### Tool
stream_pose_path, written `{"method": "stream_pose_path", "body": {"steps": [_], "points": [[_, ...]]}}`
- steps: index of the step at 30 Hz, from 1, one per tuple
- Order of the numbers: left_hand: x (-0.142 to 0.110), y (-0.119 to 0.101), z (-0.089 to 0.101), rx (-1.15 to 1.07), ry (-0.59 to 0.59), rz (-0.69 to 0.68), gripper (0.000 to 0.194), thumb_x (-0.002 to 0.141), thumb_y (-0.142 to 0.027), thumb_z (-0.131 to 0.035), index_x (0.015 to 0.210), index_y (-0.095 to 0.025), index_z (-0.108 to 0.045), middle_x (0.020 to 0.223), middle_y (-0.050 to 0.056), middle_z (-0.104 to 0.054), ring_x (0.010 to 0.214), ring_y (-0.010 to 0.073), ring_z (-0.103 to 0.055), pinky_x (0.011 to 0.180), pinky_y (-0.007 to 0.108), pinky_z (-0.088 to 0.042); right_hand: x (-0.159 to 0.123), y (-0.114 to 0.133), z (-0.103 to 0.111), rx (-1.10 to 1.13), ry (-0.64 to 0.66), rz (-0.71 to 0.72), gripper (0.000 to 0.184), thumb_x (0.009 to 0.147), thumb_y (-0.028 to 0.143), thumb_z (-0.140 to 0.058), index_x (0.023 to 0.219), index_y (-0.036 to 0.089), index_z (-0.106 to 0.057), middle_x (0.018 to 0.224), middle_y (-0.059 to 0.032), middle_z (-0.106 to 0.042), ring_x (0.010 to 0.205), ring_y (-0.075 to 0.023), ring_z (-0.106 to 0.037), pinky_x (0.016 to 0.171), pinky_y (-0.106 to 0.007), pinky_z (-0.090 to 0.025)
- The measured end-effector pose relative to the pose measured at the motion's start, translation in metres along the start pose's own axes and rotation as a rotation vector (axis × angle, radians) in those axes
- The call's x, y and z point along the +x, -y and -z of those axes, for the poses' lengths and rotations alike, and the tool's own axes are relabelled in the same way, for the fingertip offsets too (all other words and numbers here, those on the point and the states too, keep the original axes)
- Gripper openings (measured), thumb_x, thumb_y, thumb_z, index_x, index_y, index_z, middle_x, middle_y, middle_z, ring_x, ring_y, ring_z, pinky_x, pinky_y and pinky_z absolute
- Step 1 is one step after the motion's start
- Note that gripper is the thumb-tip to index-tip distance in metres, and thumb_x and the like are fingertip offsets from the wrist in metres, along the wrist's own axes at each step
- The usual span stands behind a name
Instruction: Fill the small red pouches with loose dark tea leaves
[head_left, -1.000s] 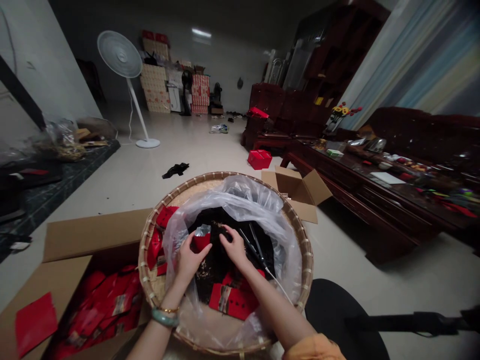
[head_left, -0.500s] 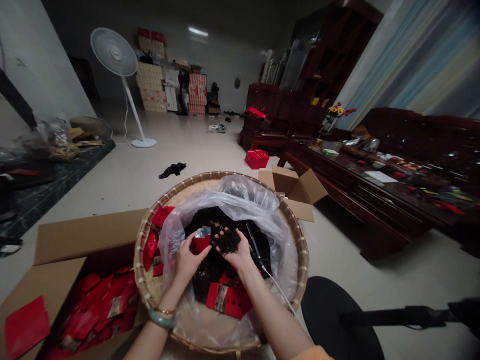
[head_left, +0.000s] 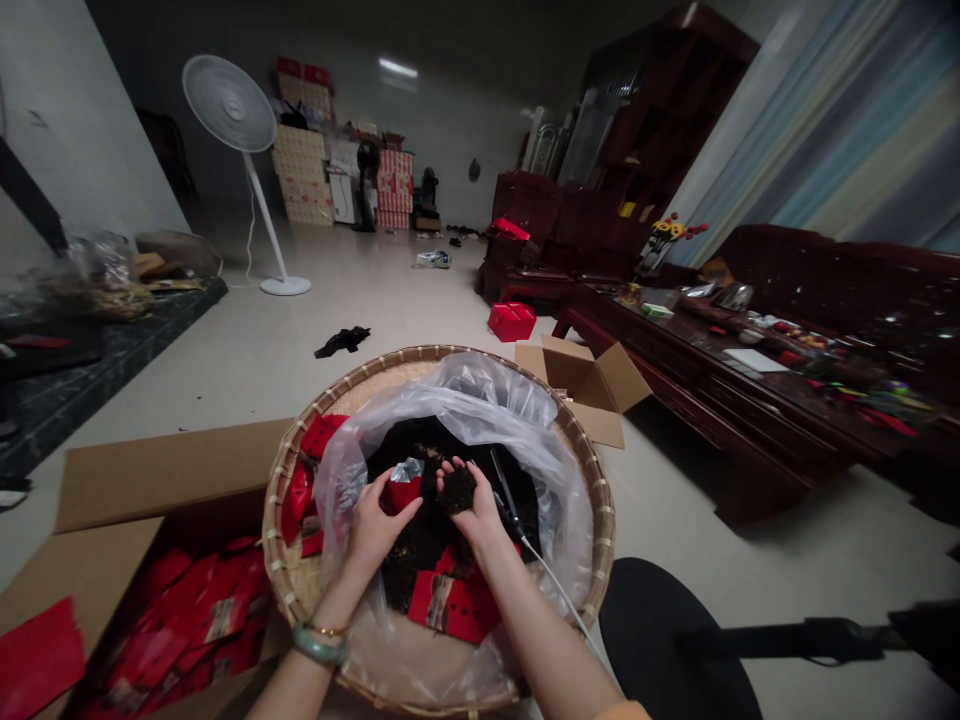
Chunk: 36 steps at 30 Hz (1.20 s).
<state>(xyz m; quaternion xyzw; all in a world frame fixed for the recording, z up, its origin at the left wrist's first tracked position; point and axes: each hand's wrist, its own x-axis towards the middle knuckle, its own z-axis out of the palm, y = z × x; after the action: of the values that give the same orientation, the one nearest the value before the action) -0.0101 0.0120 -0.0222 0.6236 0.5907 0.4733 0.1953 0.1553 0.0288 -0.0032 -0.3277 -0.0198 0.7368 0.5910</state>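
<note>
A round woven basket (head_left: 592, 470) holds a clear plastic bag (head_left: 480, 400) full of dark loose tea leaves (head_left: 431, 445). My left hand (head_left: 375, 525) grips a small red foil pouch (head_left: 403, 487) with its silvery mouth open. My right hand (head_left: 469, 500) is cupped, palm up, around a clump of dark tea leaves just right of the pouch. More red pouches (head_left: 450, 605) lie in the basket near my wrists and at its left side (head_left: 315, 445). A thin white cord (head_left: 551, 580) runs past my right forearm.
A cardboard box (head_left: 150, 480) with several red pouches (head_left: 187, 620) sits left of the basket. A smaller open carton (head_left: 592, 385) lies beyond it. A dark round stool (head_left: 667, 640) is at lower right, a long wooden table (head_left: 750, 400) at right, a standing fan (head_left: 232, 110) far left.
My right hand came up out of the tea with a handful of leaves and moved toward the pouch. My left hand has kept hold of the pouch.
</note>
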Motion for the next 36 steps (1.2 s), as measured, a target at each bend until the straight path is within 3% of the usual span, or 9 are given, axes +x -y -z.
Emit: {"method": "stream_pose_path", "body": {"steps": [4,12,19,24,28,32,36], "points": [[-0.001,-0.002,0.000,0.008,-0.005,-0.008,0.053,0.063,-0.041,-0.070,0.110,-0.018,-0.059,0.099,0.009,-0.065,0.090,0.0253,-0.063,0.081,0.039,-0.050,0.001,0.002,0.000,-0.010,-0.020,0.028,0.014,0.082,0.026,-0.049,0.080,0.019,-0.061,0.074,-0.0027,-0.067,0.068,-0.0147,-0.063,0.069,-0.032,-0.052],[-0.004,-0.005,0.002,0.068,0.038,-0.102,0.049,0.064,-0.038,-0.070,0.109,-0.021,-0.058,0.096,0.007,-0.064,0.089,0.0244,-0.061,0.079,0.039,-0.050,-0.011,0.009,-0.009,-0.051,0.040,0.076,0.033,0.084,0.041,-0.035,0.086,0.021,-0.062,0.086,-0.0059,-0.069,0.091,-0.0224,-0.064,0.078,-0.045,-0.048],[-0.005,-0.005,0.003,0.106,0.083,-0.171,0.047,0.068,-0.036,-0.069,0.111,-0.021,-0.057,0.100,0.007,-0.063,0.094,0.0245,-0.058,0.083,0.039,-0.048,-0.011,0.015,-0.014,0.035,-0.007,0.112,0.019,0.084,0.026,-0.044,0.077,0.020,-0.060,0.076,-0.0022,-0.068,0.075,-0.0153,-0.065,0.075,-0.034,-0.052],[-0.004,-0.013,0.002,0.097,0.123,-0.185,0.048,0.065,-0.032,-0.071,0.110,-0.022,-0.057,0.101,0.006,-0.064,0.094,0.0240,-0.058,0.083,0.038,-0.048,-0.012,0.021,-0.020,0.006,-0.014,0.229,0.017,0.083,0.026,-0.046,0.073,0.021,-0.058,0.067,0.0006,-0.065,0.068,-0.0139,-0.064,0.070,-0.031,-0.054],[0.001,-0.027,-0.005,0.117,0.164,-0.189,0.051,0.063,-0.025,-0.071,0.112,-0.023,-0.057,0.102,0.005,-0.065,0.095,0.0237,-0.057,0.084,0.037,-0.048,-0.014,0.028,-0.039,0.060,-0.002,0.302,0.017,0.084,0.029,-0.046,0.074,0.022,-0.058,0.063,0.0032,-0.063,0.061,-0.0117,-0.062,0.065,-0.027,-0.053],[0.004,-0.039,-0.014,0.138,0.162,-0.188,0.053,0.061,-0.023,-0.072,0.112,-0.022,-0.056,0.101,0.004,-0.065,0.095,0.0233,-0.057,0.083,0.036,-0.048,-0.018,0.030,-0.057,-0.024,0.009,0.437,0.016,0.081,0.030,-0.050,0.076,0.020,-0.060,0.066,0.0019,-0.066,0.062,-0.0126,-0.062,0.064,-0.026,-0.051],[0.002,-0.041,-0.021,0.145,0.138,-0.155,0.053,0.061,-0.024,-0.071,0.112,-0.021,-0.056,0.098,0.005,-0.065,0.094,0.0238,-0.058,0.081,0.036,-0.049,-0.021,0.026,-0.062,-0.137,0.026,0.507,0.019,0.079,0.031,-0.052,0.076,0.017,-0.065,0.070,-0.0001,-0.068,0.066,-0.0136,-0.062,0.068,-0.026,-0.049]]}}
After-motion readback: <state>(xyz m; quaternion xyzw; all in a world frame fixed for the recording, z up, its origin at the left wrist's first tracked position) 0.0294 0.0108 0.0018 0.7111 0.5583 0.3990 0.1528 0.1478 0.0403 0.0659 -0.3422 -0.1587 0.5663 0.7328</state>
